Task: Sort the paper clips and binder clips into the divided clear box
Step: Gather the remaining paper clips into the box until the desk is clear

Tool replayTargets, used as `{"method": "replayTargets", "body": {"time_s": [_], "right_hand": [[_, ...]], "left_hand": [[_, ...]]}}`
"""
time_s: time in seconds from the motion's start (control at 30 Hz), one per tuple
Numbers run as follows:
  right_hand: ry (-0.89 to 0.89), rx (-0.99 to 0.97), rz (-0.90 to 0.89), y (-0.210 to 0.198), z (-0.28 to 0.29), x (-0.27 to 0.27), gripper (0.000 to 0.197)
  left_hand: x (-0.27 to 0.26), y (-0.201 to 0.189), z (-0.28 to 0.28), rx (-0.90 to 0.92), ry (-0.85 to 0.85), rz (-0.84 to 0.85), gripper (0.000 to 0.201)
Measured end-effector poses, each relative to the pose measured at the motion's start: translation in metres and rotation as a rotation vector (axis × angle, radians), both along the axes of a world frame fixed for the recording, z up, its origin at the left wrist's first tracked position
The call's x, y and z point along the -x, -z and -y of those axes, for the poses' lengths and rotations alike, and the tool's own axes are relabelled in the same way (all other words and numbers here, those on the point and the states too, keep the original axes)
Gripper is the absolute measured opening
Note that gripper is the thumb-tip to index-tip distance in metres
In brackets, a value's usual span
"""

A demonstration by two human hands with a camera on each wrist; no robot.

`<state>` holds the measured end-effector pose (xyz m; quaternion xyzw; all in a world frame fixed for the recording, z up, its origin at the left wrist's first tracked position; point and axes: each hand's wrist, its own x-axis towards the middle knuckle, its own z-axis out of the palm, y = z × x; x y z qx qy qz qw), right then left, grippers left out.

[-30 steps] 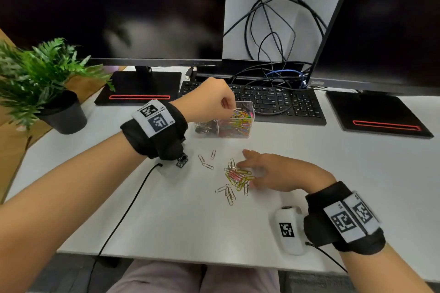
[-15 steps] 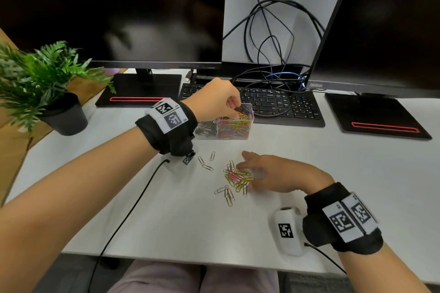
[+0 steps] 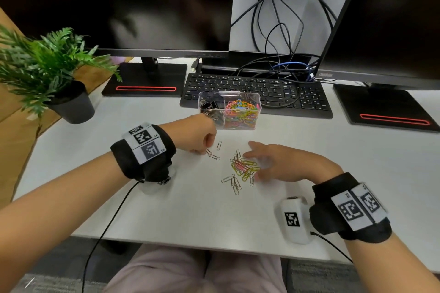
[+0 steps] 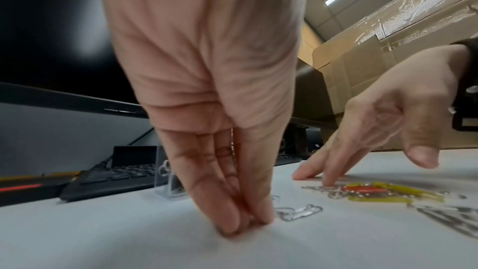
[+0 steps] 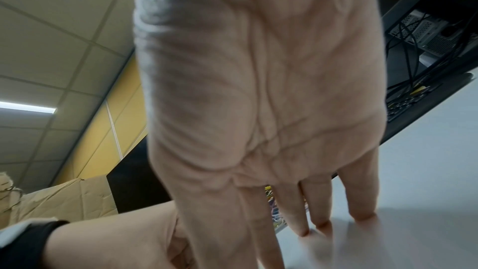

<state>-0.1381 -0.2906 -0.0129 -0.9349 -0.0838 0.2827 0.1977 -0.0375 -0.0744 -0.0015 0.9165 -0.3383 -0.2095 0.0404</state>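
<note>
Desk (image 3: 166, 209), white, carries all. Box (image 3: 229, 112) stands just before the keyboard (image 3: 257, 93): binder clips (image 3: 210, 108) in its left half, coloured paper clips (image 3: 241, 113) in its right. Loose clips (image 3: 242, 169) lie heaped between my hands. Right hand (image 3: 283, 162) spread, fingertips on the heap. Left hand (image 4: 207, 109) fingertips pressed together on the desk beside a silver clip (image 4: 297, 213); whether they pinch anything, cannot tell.

Left hand (image 4: 207, 89) fingers (image 4: 222, 208) pinch together on the desk (image 4: 129, 242) beside a silver paper clip (image 4: 297, 213).
</note>
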Motion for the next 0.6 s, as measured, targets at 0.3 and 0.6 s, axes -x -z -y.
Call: {"method": "replayTargets", "body": {"time_s": [0.3, 0.6], "right_hand": [[0.036, 0.011, 0.014, -0.007, -0.003, 0.003, 0.068], [0.135, 0.065, 0.022, -0.023, -0.01, 0.012, 0.087]], "left_hand": [[0.018, 0.001, 0.027, 0.16, 0.133, -0.069, 0.035], [0.035, 0.011, 0.036, -0.03, 0.259, 0.095, 0.084]]}}
